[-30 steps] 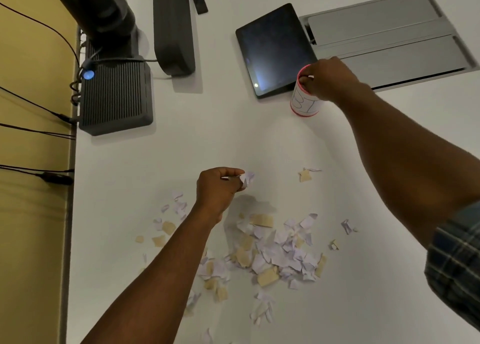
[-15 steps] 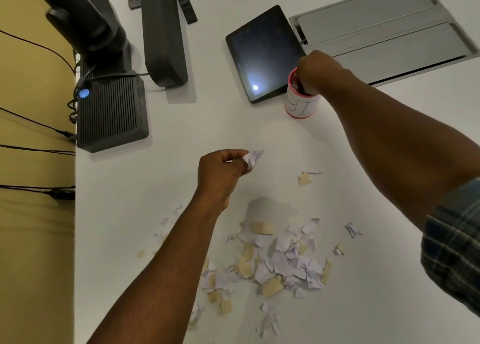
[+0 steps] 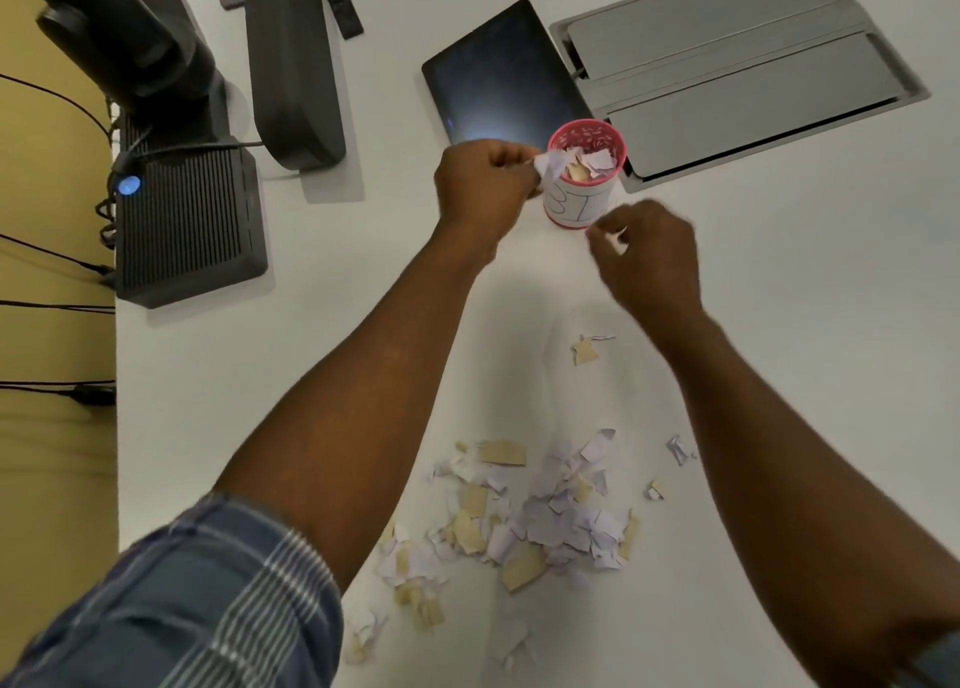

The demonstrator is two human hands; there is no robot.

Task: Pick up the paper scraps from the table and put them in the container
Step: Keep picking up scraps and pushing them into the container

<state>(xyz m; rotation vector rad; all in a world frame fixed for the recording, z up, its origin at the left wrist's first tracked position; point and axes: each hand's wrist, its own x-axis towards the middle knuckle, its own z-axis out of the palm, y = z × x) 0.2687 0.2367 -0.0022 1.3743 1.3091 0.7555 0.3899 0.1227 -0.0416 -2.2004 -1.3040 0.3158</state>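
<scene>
Scraps left: nearest us a big pile [image 3: 524, 521] of white and tan scraps lies on the worktop [image 3: 363, 297], thinning out toward our left sleeve.
Strays: we see two small bits [image 3: 667, 471] just right of the pile, and a tan scrap [image 3: 586, 350] alone farther up, between pile and cup.
Right hand: our right hand [image 3: 644, 256] hovers near the cup's base, fingers loosely curled; it looks empty, though blur keeps us from being sure.
Left hand: our left hand [image 3: 488, 183] is at the cup's left rim, fingers pinched on a white scrap [image 3: 548, 163] that already overlaps the opening.
Cup: the red cup [image 3: 584, 204] stands upright by a dark tablet [image 3: 501, 79], holding a layer of scraps near its top.
Progress: we judge the job under way but far from finished; most of the paper remains on the worktop.
Room: the cup looks nearly full, so we may need to press the load down.
</scene>
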